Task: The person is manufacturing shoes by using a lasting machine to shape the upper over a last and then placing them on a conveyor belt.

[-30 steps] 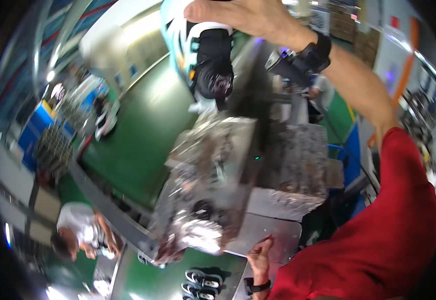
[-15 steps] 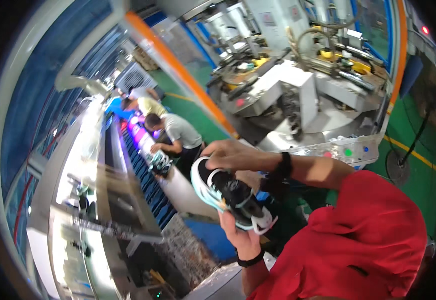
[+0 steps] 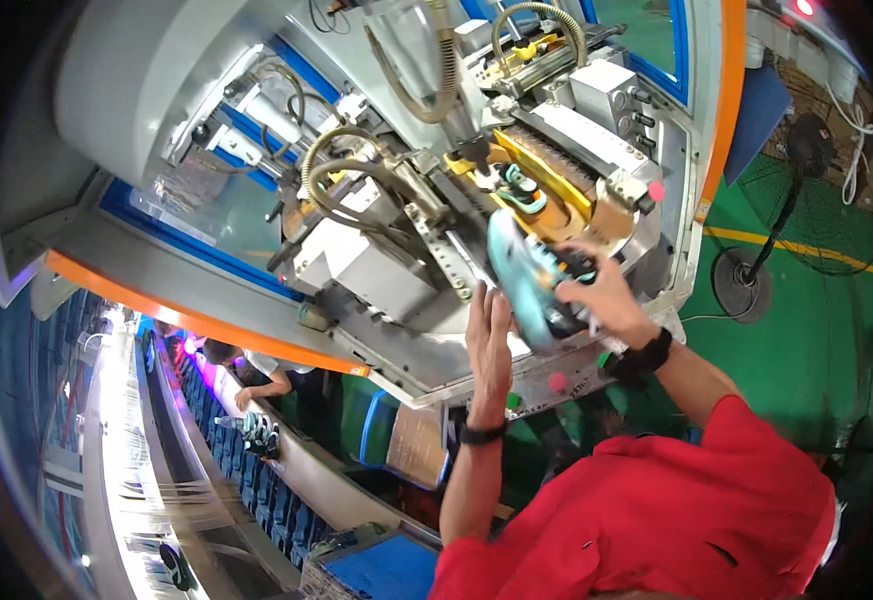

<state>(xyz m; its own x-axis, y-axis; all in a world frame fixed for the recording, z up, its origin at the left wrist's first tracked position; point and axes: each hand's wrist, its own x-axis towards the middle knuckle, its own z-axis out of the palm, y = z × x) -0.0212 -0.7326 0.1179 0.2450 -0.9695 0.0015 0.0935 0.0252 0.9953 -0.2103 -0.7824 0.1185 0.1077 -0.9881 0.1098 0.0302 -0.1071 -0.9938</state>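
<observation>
A light-blue and black sneaker (image 3: 524, 272) hangs tilted in front of the machine, blurred by motion. My right hand (image 3: 606, 298) is closed around its right side, thumb toward me. My left hand (image 3: 489, 345) is at the sneaker's left with fingers stretched out flat and nothing in them; whether it touches the shoe I cannot tell. Just beyond, a second teal and black shoe (image 3: 522, 190) sits in the machine between yellow pads (image 3: 556, 180). The held sneaker and my right hand cover part of the station's near end.
Metal blocks (image 3: 376, 270) and hoses of the machine surround the station, framed by an orange edge (image 3: 206, 318). Coloured buttons (image 3: 557, 382) line its front. A floor fan (image 3: 741, 283) stands at the right. At the lower left, a conveyor (image 3: 306, 475) runs toward a co-worker (image 3: 266, 378).
My view has swung toward the machine, and the sneaker is now in front of its station. My left hand has gone from gripping the sneaker to lying flat beside it.
</observation>
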